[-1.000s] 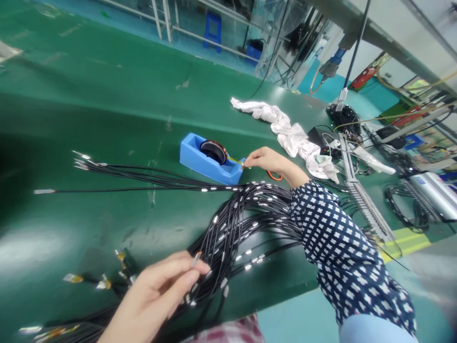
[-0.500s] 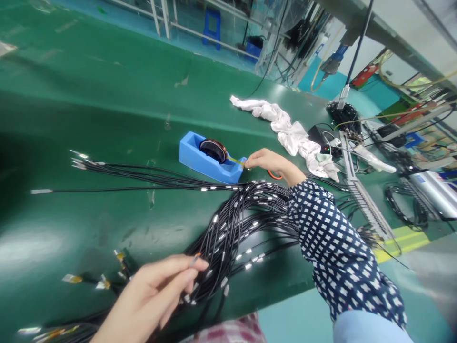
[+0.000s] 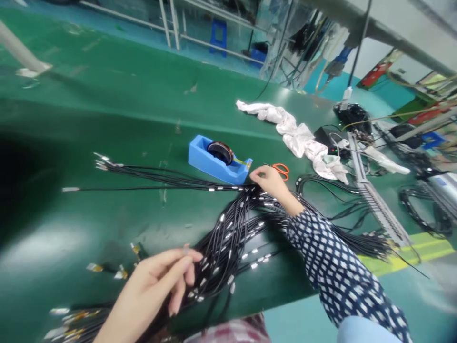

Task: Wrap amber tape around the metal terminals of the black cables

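Observation:
My left hand [image 3: 160,281], at the lower left beside the black cables, pinches a small grey piece [image 3: 186,248] between thumb and forefinger; its kind is unclear. My right hand [image 3: 269,181] hovers just right of the blue tape dispenser [image 3: 217,167], thumb and forefinger pinched. Any bit of tape in those fingertips is too small to see clearly. A dark roll [image 3: 220,153] sits in the dispenser, its yellowish tape [image 3: 240,161] reaching the cutter end. The bundle of thin black cables [image 3: 232,228] with white labels curves between my hands.
Orange-handled scissors [image 3: 282,170] lie behind my right hand. A crumpled white cloth [image 3: 298,138] stretches across the green table [image 3: 143,119]. Cable ends with silver and amber tips [image 3: 76,317] lie at lower left. A slotted grey rail [image 3: 382,209] stands to the right.
My right hand has come off the dispenser's cutter, slightly right and down, and the scissors show more. My left hand keeps its pinch. The whole view has shifted a little.

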{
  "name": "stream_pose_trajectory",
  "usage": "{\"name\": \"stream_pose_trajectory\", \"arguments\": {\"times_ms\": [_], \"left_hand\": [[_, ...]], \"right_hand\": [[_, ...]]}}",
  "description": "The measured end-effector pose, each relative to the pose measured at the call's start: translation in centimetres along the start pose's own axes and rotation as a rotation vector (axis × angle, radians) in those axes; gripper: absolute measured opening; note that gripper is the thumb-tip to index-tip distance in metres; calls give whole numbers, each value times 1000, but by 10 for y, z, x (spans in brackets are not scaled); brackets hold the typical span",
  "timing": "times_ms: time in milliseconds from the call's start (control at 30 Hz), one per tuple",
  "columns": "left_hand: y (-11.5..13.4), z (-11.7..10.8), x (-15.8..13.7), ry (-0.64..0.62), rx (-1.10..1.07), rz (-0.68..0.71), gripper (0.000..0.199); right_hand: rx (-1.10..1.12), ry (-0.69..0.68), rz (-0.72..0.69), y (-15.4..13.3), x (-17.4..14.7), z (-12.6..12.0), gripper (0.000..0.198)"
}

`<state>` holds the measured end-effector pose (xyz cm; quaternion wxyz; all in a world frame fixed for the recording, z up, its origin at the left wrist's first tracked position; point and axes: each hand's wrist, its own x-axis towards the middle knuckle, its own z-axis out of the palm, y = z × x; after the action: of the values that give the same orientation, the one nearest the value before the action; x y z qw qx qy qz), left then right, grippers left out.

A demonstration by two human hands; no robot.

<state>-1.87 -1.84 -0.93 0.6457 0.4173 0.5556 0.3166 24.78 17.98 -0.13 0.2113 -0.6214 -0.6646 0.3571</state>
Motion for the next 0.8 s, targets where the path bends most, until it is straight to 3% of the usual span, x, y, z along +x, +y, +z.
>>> {"name": "stream_pose_trajectory", "arguments": {"times_ms": [67,200,267,500,800], "left_hand": [[2,1,0,52,-28,4,30],[15,12,8,118,-65,12,30],[22,17,13,122,-51,12,32],[21,20,17,126,74,24,23],[16,20,13,200,123,41,24]], "right_hand": [[105,-55,-25,-8,-27,6,23],[611,-493,16,-29,-81,28,32],[733,-608,29,-35,-96,40,32],[670,-658,-33,-35,-106,56,35],[564,-560,-116,-42,-109,62,40]]}}
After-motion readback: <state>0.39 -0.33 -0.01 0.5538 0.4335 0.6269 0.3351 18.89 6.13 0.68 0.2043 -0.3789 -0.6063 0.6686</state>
